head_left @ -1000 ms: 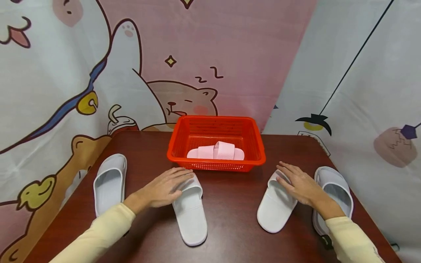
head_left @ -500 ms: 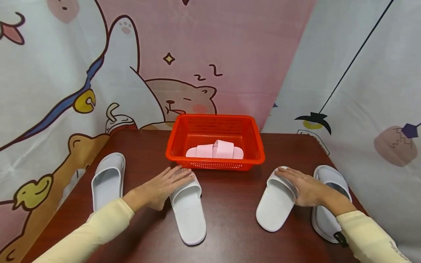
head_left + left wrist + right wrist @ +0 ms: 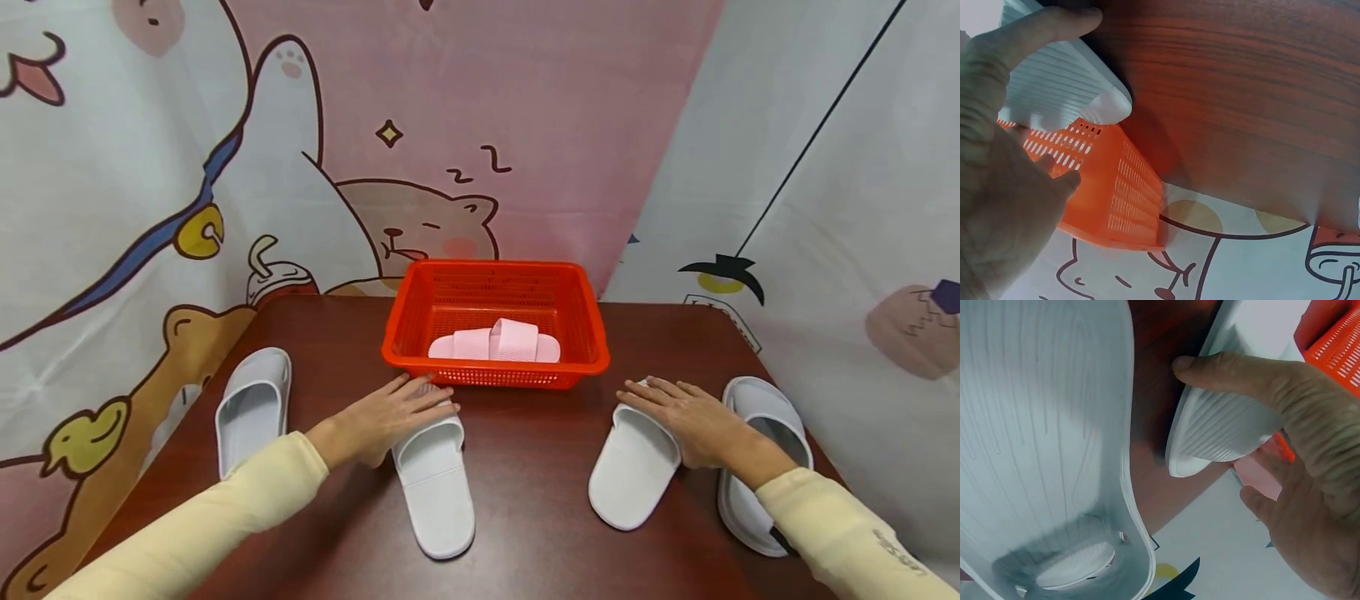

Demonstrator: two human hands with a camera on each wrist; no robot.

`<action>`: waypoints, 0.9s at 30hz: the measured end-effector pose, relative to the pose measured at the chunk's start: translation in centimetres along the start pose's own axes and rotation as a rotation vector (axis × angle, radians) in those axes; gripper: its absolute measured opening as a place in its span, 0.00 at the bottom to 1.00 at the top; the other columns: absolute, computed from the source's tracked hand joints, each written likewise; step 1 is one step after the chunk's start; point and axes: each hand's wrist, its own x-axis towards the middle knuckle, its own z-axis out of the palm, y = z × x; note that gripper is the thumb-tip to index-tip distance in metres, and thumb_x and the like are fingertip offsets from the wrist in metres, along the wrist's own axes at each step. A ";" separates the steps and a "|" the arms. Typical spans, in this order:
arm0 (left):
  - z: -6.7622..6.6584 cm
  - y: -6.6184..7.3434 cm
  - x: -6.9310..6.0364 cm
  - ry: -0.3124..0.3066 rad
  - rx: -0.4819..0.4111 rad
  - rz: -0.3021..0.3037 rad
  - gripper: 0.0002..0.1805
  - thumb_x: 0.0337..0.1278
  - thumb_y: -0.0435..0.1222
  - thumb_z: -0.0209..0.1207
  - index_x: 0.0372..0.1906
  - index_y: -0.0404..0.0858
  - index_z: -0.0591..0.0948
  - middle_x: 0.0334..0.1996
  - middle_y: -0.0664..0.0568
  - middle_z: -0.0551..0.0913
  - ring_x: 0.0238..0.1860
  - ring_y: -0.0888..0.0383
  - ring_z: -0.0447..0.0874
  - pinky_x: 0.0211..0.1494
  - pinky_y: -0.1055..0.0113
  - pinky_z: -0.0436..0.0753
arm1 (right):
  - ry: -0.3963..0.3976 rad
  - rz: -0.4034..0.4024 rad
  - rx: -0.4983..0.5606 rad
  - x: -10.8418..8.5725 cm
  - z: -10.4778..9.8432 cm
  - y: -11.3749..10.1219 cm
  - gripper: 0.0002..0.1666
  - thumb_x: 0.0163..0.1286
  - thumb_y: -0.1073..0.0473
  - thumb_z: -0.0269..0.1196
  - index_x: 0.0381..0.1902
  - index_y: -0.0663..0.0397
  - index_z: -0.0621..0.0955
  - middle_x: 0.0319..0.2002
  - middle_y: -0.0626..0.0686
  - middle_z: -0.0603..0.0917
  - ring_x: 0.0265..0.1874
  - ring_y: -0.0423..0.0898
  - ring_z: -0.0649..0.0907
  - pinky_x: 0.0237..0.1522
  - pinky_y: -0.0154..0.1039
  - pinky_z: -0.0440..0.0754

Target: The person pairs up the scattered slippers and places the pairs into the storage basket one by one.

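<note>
My left hand (image 3: 384, 423) lies over the front of a white slipper (image 3: 437, 504), left of the middle of the table. Its fingers reach across the strap, and the left wrist view shows the thumb along the slipper's side. Over the toe end of a second white slipper (image 3: 632, 483) spreads my right hand (image 3: 696, 423). In the right wrist view, that slipper (image 3: 1225, 425) sits between the thumb and the loosely extended fingers. Neither hand visibly squeezes its slipper; contact under the palms is hidden. Both white slippers lie flat.
A red plastic basket (image 3: 495, 377) stands at the back middle, holding pink slippers (image 3: 515, 340). One grey slipper (image 3: 253, 417) lies at the far left, another (image 3: 776, 421) at the right edge beside my right forearm. Printed cloth (image 3: 585, 125) hangs behind the brown table (image 3: 532, 483).
My right hand has moved forward and across its slipper's toe, its thumb now below. My left hand has shifted slightly, spreading over its slipper's front. Both slippers stay in place.
</note>
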 end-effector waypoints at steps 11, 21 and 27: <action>-0.2 -0.3 0.7 -0.042 0.023 0.007 0.69 0.21 0.39 0.83 0.80 0.49 0.59 0.77 0.50 0.63 0.75 0.43 0.58 0.71 0.45 0.64 | 0.005 -0.038 -0.015 0.3 0.4 0.5 0.69 0.26 0.64 0.86 0.72 0.51 0.71 0.70 0.62 0.72 0.66 0.68 0.71 0.60 0.69 0.69; 0.1 -0.5 1.1 0.015 0.008 0.025 0.62 0.26 0.36 0.82 0.77 0.48 0.65 0.73 0.50 0.69 0.73 0.45 0.64 0.70 0.46 0.67 | 0.017 -0.009 0.017 0.1 0.6 0.5 0.67 0.26 0.55 0.87 0.71 0.50 0.73 0.69 0.62 0.73 0.66 0.67 0.71 0.61 0.70 0.68; 0.9 -0.5 0.9 0.033 -0.019 0.032 0.62 0.26 0.38 0.83 0.77 0.45 0.64 0.74 0.47 0.66 0.73 0.44 0.63 0.70 0.47 0.68 | 0.017 0.007 0.046 0.1 0.7 0.4 0.67 0.26 0.52 0.87 0.71 0.48 0.73 0.69 0.61 0.73 0.67 0.67 0.70 0.62 0.70 0.66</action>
